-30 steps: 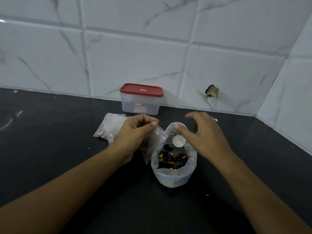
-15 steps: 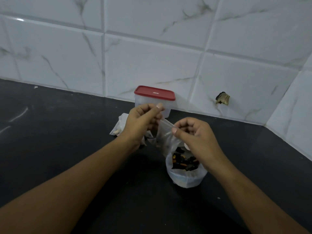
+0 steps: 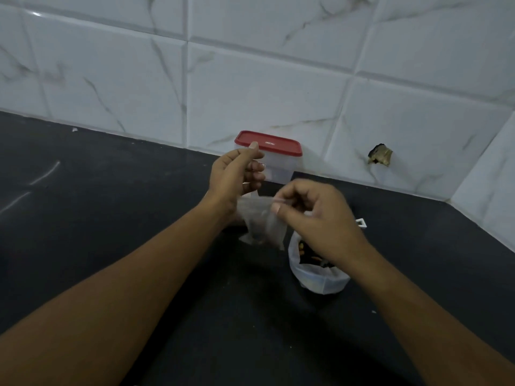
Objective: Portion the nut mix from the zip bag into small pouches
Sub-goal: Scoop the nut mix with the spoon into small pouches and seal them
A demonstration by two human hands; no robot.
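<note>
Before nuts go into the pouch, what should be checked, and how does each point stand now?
1. Right hand pinches the pouch at its top edge: ok.
2. Left hand holds the pouch too: cannot tell; its fingers are curled, raised above the pouch.
3. Pouch mouth spread open: cannot tell, blurred.
4. Nut bag upright and open on the counter: ok.

Red lid [image 3: 268, 143] on a clear box [image 3: 278, 168]; black counter [image 3: 111, 218]; white tiles [image 3: 250, 93] — grey-veined; nut mix [image 3: 305, 252] dark, orange-flecked.
</note>
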